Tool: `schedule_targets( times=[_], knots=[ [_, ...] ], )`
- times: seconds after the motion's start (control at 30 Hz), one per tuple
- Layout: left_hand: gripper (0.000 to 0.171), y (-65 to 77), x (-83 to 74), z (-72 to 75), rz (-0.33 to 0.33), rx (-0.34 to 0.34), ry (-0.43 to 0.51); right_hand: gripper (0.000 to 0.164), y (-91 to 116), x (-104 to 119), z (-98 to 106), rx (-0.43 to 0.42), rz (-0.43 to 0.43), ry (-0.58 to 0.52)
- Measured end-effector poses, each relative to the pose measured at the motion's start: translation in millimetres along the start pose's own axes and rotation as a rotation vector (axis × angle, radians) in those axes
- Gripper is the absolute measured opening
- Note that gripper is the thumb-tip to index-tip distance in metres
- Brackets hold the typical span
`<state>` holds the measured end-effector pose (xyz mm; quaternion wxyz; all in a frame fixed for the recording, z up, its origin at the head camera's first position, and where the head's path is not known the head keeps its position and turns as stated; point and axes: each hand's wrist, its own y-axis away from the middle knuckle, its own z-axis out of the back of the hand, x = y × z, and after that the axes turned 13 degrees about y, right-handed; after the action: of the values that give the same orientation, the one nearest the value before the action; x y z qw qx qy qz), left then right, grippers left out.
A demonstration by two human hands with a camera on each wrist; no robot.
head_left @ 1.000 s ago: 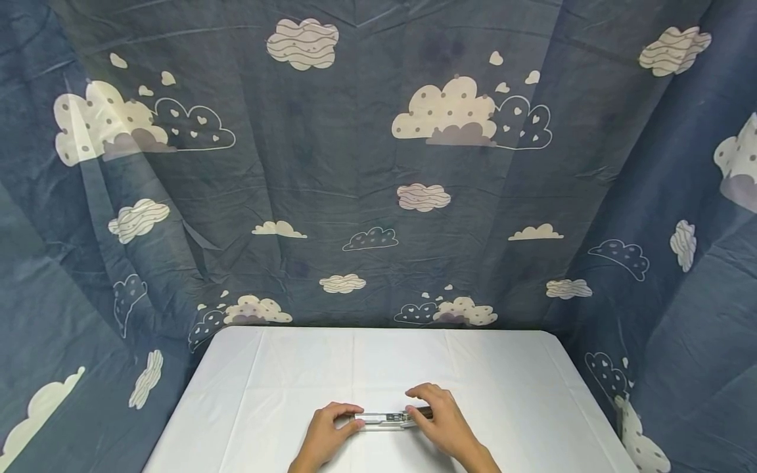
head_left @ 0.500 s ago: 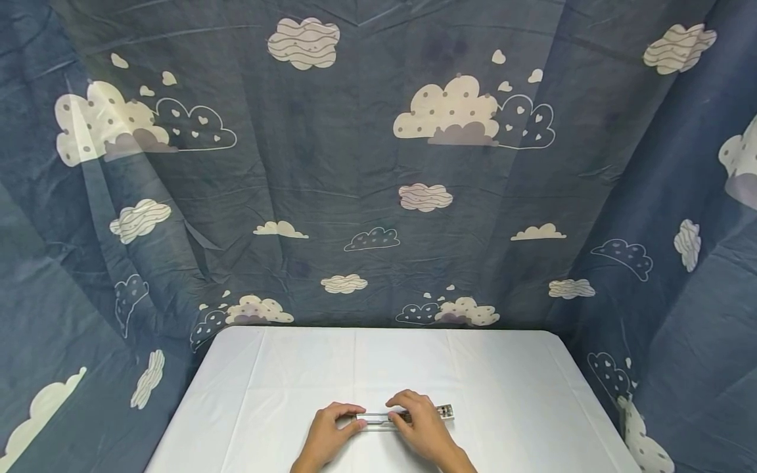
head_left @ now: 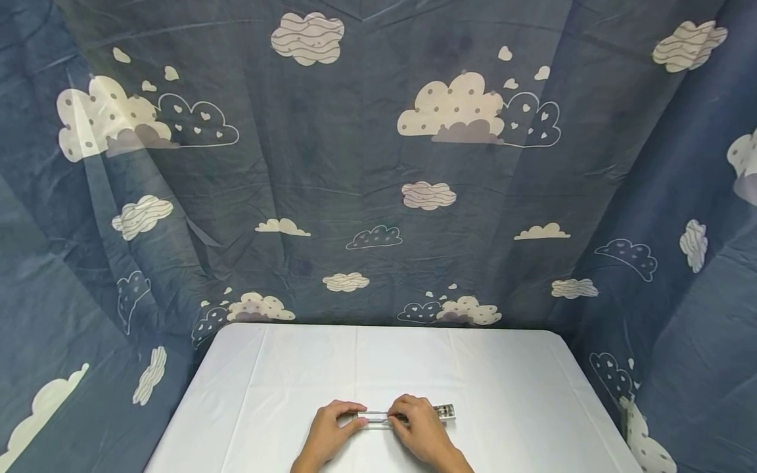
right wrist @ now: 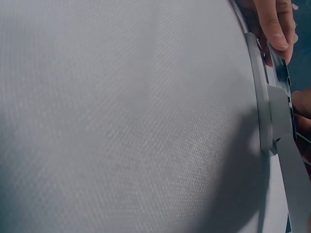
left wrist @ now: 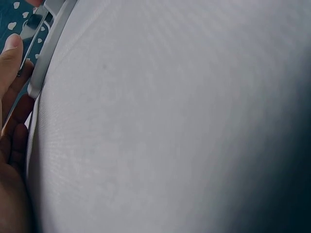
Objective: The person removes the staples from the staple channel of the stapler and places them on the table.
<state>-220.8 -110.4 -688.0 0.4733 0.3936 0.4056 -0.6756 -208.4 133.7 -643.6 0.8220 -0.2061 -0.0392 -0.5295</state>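
An opened stapler (head_left: pixel 372 416) lies lengthwise before me, its pale base on the white tabletop. Its top arm (head_left: pixel 445 412) is swung back to the right, past my right hand. My left hand (head_left: pixel 326 430) grips the left end between thumb and fingers; in the left wrist view the thumb of that left hand (left wrist: pixel 9 65) shows above the base. At the stapler's middle, the fingertips of my right hand (head_left: pixel 421 430) pinch together over the metal channel. Anything small between them is hidden. The right wrist view shows the grey stapler base (right wrist: pixel 262 92) side-on.
A white cloth-covered table (head_left: pixel 284 368) spreads around both hands, with rounded far corners. Behind and to the sides hangs a dark blue curtain (head_left: pixel 331 144) printed with clouds and hearts.
The right hand has moved left from the stapler's right end to its middle, and the top arm has swung open to the right. The right fingertips have since closed together. The left hand stays put.
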Motion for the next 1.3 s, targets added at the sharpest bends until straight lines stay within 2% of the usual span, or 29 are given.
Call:
schedule_targets(
  times=[0.33,0.63,1.0,1.3],
  knots=[
    [0.027,-0.8,0.7,0.8,-0.039,-0.012,-0.016,0.006,-4,0,-1,-0.012,-0.019,0.033],
    [0.03,-1.0,-1.0,2.4,-0.025,-0.013,-0.011,0.007,-3,5,-5,-0.058,-0.059,0.077],
    [0.029,-1.7,-2.2,2.1,-0.005,-0.012,-0.003,0.01,-5,12,-9,-0.134,-0.104,-0.071],
    [0.03,-0.2,-2.6,-0.2,-0.006,-0.01,-0.013,0.011,-5,19,-10,-0.09,-0.169,-0.078]
  ],
)
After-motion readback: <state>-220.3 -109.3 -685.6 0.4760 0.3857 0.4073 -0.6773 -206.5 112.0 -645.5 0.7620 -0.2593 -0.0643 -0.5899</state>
